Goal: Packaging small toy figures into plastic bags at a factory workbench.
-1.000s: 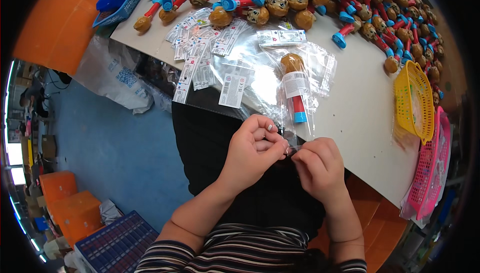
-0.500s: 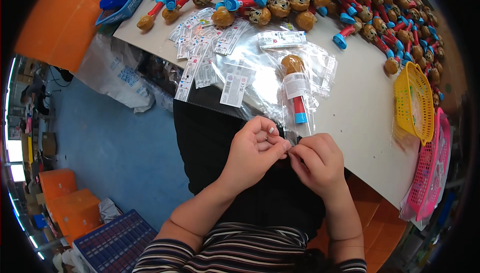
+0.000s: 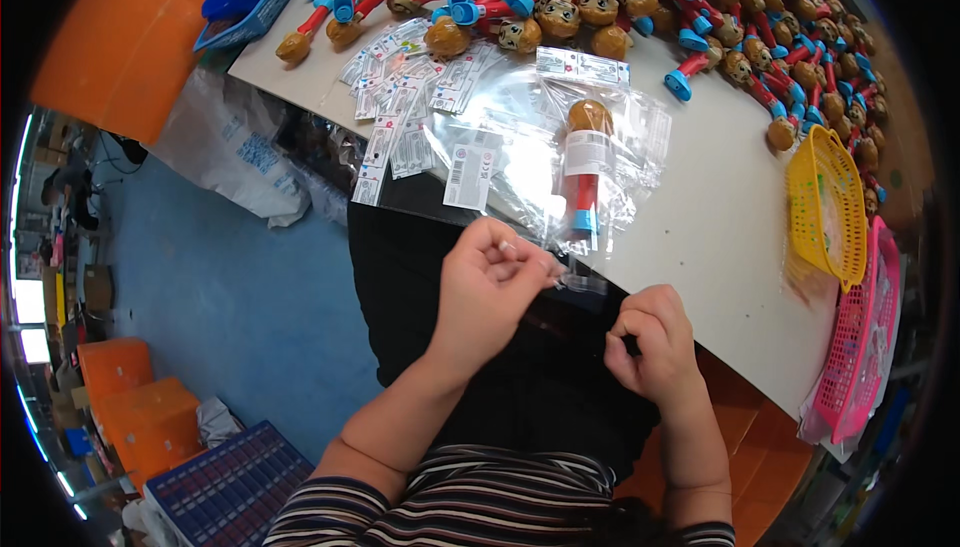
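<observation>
Over my lap at the table's front edge, my left hand point(image 3: 488, 287) is closed in a pinch. At its fingertips shows a small clear plastic strip point(image 3: 585, 284); I cannot tell whether it joins the bag behind. My right hand point(image 3: 655, 342) is held apart to the right, fingers curled in, and whatever they hold is hidden. Just beyond the hands lies a toy with a round brown head, a red body and a blue foot point(image 3: 585, 219). It is in a clear plastic bag point(image 3: 556, 209), with a white printed label point(image 3: 588, 152) across it.
Printed paper slips point(image 3: 408, 97) and flat clear bags point(image 3: 648, 132) lie on the white table point(image 3: 720, 247). Many similar toys point(image 3: 560, 15) are heaped at the back. A yellow basket point(image 3: 828, 209) and a pink basket point(image 3: 850, 367) stand right, a blue basket point(image 3: 262, 15) far left.
My hands, which met at the fingertips, have drawn apart, the left going left and the right going right and down. The bagged toy has shifted slightly farther away and tilted.
</observation>
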Demonstrator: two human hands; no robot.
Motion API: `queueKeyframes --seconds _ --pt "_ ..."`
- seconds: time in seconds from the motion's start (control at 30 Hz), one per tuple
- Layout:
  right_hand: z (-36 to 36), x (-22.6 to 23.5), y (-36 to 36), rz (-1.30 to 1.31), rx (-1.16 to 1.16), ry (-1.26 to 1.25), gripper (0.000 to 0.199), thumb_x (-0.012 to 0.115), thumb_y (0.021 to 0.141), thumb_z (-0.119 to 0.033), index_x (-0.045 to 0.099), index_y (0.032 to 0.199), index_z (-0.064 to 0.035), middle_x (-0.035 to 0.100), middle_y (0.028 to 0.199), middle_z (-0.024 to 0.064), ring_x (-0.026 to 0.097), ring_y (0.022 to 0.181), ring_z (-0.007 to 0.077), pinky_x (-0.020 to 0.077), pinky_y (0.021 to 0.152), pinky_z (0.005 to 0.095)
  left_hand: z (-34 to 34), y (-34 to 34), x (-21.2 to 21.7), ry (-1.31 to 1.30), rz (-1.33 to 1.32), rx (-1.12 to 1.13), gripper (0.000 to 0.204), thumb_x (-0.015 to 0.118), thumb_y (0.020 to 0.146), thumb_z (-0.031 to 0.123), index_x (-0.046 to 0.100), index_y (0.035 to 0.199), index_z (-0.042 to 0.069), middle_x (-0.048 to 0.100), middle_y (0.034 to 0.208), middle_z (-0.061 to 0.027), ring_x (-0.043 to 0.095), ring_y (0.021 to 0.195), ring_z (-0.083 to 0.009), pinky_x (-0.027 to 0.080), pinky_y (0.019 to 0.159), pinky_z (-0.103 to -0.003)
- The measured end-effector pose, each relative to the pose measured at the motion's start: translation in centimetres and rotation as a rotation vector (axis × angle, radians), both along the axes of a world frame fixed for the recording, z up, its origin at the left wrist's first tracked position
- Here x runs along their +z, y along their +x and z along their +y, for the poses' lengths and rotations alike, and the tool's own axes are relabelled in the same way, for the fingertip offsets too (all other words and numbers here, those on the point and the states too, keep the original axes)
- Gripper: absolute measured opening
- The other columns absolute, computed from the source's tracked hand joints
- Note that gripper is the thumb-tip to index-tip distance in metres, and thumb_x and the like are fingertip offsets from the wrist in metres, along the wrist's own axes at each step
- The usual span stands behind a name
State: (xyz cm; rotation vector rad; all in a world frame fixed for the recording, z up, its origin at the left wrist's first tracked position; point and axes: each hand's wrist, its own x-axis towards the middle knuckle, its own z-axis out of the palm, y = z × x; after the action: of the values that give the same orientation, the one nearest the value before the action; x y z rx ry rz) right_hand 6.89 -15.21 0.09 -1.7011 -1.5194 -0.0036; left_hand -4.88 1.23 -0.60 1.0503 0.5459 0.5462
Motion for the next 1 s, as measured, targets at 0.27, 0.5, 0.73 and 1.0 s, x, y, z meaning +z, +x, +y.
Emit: queueKeyframes --seconds 0.27,0.5,0.73,1.0 --pt "1.4 2.1 0.0 -0.019 -0.090 0.026 0.032 0.077 0.065 0.001 0.063 0.093 -0.0038 0.057 0.088 0.0080 0.054 0.076 0.0237 0.0443 0.063 0.0316 -0.3 -0.2 0.2 -0.047 0.056 -0.153 0.021 0.059 0.086 -0.006 0.040 0.087 0.004 0.062 0.085 -0.0116 0.065 0.079 -0.0146 0.056 0.072 -0.026" --pt "3.0 1.6 0.1 -0.069 -0.049 -0.005 0.027 0.078 0.062 -0.002 0.065 0.085 -0.0055 0.056 0.085 0.0055 0.053 0.075 0.0232 0.0440 0.063 0.0324 -0.2 -0.5 0.5 -0.071 0.030 -0.191 0.020 0.058 0.087 -0.005 0.040 0.088 0.004 0.061 0.086 -0.0108 0.065 0.079 -0.0140 0.056 0.073 -0.026" --pt "3.4 1.2 -0.3 -0.064 -0.079 0.010 0.026 0.078 0.061 -0.001 0.063 0.082 -0.0048 0.056 0.083 0.0057 0.053 0.073 0.0237 0.0447 0.061 0.0333 0.0 -0.6 0.6 -0.069 0.056 -0.222 0.019 0.058 0.088 -0.004 0.040 0.089 0.005 0.061 0.086 -0.0100 0.064 0.079 -0.0130 0.056 0.071 -0.025" --pt "3.6 1.5 -0.4 -0.121 -0.027 -0.005 0.026 0.078 0.061 -0.004 0.063 0.082 -0.0056 0.056 0.084 0.0061 0.054 0.072 0.0242 0.0451 0.062 0.0338 0.3 -0.7 0.9 -0.063 0.104 -0.237 0.016 0.059 0.088 -0.002 0.044 0.091 0.003 0.060 0.087 -0.0085 0.064 0.074 -0.0116 0.056 0.068 -0.023"
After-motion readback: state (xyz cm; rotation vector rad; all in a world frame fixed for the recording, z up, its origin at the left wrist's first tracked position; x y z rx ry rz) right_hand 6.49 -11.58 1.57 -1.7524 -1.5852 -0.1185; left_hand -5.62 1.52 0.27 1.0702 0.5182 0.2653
